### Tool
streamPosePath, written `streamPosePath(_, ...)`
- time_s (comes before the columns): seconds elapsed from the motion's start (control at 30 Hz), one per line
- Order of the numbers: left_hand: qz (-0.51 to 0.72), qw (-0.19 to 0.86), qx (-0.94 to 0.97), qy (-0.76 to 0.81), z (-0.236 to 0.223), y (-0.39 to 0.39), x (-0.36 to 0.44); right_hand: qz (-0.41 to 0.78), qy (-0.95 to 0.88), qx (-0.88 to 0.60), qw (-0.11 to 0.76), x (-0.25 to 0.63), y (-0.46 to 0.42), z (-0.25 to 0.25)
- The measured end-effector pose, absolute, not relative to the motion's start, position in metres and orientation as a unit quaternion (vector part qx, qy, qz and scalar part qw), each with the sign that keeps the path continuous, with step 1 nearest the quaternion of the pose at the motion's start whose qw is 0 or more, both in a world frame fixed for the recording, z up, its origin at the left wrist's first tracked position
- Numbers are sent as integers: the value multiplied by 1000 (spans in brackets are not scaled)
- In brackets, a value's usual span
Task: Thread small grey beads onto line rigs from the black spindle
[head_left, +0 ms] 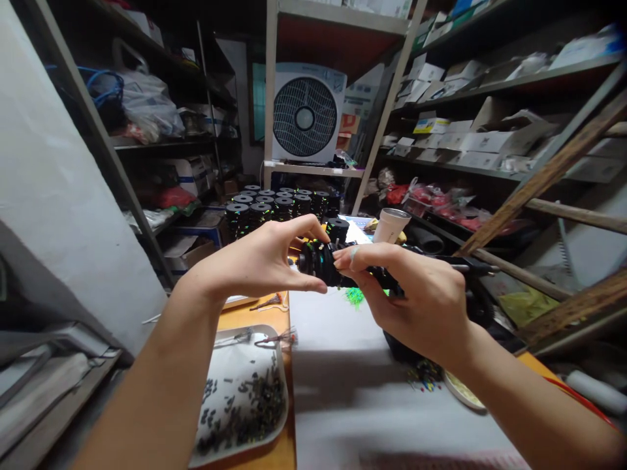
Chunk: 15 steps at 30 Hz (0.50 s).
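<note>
In mid-air above the table, my left hand [274, 258] curves its thumb and fingers around the left part of a black spool [318, 260] dotted with green and yellow bits. My right hand [411, 294] has thumb and forefinger pinched together against the spool's right part; any small piece between those fingertips is too hidden to make out. Below the spool lies a tuft of bright green strands [354, 297] on the white table surface [337, 385]. Behind my hands stand several similar black spools [262, 210] in rows, with coloured specks on their sides.
A white tray [281, 418] of small dark pieces sits at lower left. To the right are a white cup [390, 225], a pile of small coloured pieces [427, 377] and a shallow dish [465, 391]. A box fan [308, 111] stands behind; a wooden ladder [553, 170] leans at right.
</note>
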<state>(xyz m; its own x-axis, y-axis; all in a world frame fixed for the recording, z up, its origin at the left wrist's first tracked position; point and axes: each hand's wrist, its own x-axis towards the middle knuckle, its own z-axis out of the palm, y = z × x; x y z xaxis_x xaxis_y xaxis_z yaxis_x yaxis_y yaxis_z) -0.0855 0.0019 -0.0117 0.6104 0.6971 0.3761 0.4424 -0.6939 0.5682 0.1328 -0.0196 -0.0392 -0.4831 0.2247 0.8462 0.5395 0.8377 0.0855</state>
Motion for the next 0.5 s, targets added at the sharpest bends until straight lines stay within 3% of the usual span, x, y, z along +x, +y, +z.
streamPosePath(0.5,300,199,877,320,-13,4,-87,-324,-859,-125,376,131,-19,-49)
